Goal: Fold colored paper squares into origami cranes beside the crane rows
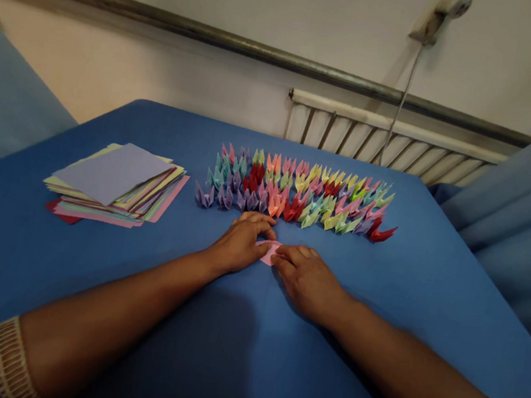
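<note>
A small pink paper piece (pixel 269 251) lies on the blue table (pixel 183 318), partly folded. My left hand (pixel 241 241) rests on its left side with fingers curled over it. My right hand (pixel 307 278) presses its right edge with the fingertips together. Both hands pinch or press the pink paper flat against the table. Just beyond the hands stand several rows of folded paper cranes (pixel 295 190) in purple, red, yellow, green and pink.
A stack of coloured square paper sheets (pixel 115 184) lies at the left, a lilac sheet on top. Behind the table run a metal rail (pixel 245 45) and a white slatted frame (pixel 380 135). Blue fabric (pixel 524 218) hangs at the right.
</note>
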`<control>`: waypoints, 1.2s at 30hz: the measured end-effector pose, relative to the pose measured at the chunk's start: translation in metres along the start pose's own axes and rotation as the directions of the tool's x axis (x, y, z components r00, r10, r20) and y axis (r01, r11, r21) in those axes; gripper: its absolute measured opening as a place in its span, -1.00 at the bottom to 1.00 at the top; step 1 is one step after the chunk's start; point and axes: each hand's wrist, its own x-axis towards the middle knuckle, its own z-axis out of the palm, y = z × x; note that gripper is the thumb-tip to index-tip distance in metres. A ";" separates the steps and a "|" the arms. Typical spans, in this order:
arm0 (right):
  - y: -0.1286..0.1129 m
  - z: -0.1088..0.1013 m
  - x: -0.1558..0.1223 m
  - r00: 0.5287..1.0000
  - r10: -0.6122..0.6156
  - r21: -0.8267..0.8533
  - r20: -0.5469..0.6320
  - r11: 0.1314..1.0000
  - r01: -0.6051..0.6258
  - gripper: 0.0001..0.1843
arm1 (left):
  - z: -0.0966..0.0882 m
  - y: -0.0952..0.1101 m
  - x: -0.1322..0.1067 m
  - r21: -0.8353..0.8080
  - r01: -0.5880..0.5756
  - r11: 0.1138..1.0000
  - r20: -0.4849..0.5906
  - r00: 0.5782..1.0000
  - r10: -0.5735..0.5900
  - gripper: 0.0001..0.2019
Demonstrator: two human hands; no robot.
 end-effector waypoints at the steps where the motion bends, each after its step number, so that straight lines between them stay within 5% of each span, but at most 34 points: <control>1: 0.000 0.000 0.000 1.000 -0.001 0.000 0.001 1.000 0.001 -0.65 | 0.001 -0.001 0.000 -0.011 -0.009 1.000 0.000 1.000 0.009 -0.91; 8: -0.001 0.001 -0.002 1.000 0.020 -0.011 -0.009 1.000 -0.020 -0.64 | 0.001 0.000 0.000 -0.042 -0.028 0.999 -0.013 1.000 0.027 -0.91; 16: 0.000 -0.003 -0.003 0.999 0.007 -0.045 0.041 0.999 -0.005 -0.61 | -0.010 -0.009 0.000 -0.011 -0.072 0.997 0.093 0.993 0.073 -0.78; 22: 0.001 -0.003 -0.003 0.998 0.023 -0.041 0.060 0.999 -0.021 -0.60 | -0.019 -0.007 -0.001 0.039 -0.041 0.998 0.074 0.997 0.038 -0.92; 29: 0.002 -0.005 0.000 0.998 0.054 0.033 0.035 0.998 -0.055 -0.64 | -0.024 0.008 -0.008 0.102 -0.328 0.939 0.210 0.930 0.302 -0.79; 36: 0.009 -0.003 0.001 0.999 0.048 0.112 -0.009 0.993 -0.047 -0.67 | -0.029 0.019 -0.014 0.310 -0.452 0.837 0.310 0.880 0.360 -0.79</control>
